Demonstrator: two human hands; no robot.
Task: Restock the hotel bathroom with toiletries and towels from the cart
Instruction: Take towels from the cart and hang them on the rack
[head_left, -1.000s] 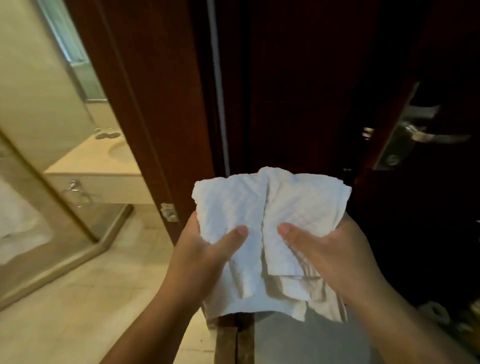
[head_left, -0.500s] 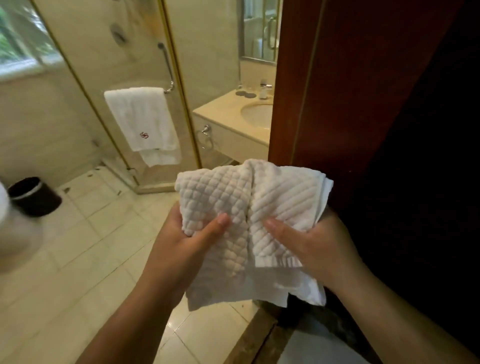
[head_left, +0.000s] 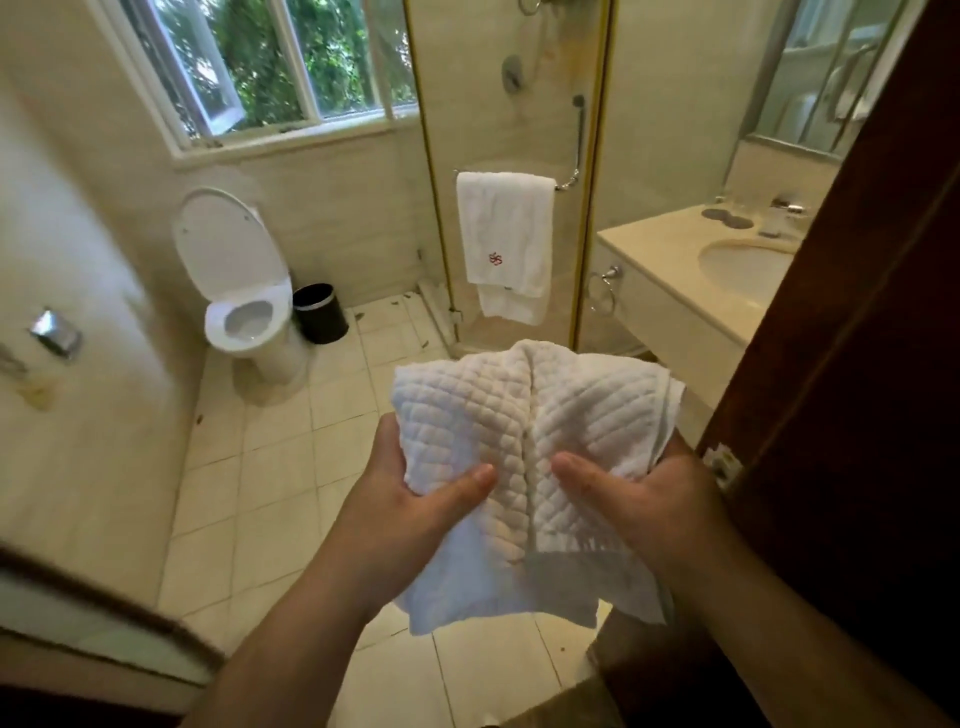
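Progress is partial: your left hand (head_left: 415, 501) and right hand (head_left: 652, 501) both clutch the quilted towel (head_left: 519, 431) above the floor (head_left: 280, 467). Hanging towel (head_left: 504, 234) sits on the rail (head_left: 565, 183); yours isn't placed yet.

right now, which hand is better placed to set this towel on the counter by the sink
Right, probably. Both hands grip the folded towel, but the counter lies ahead on the right, nearer the right hand. The left hand would have to reach across.
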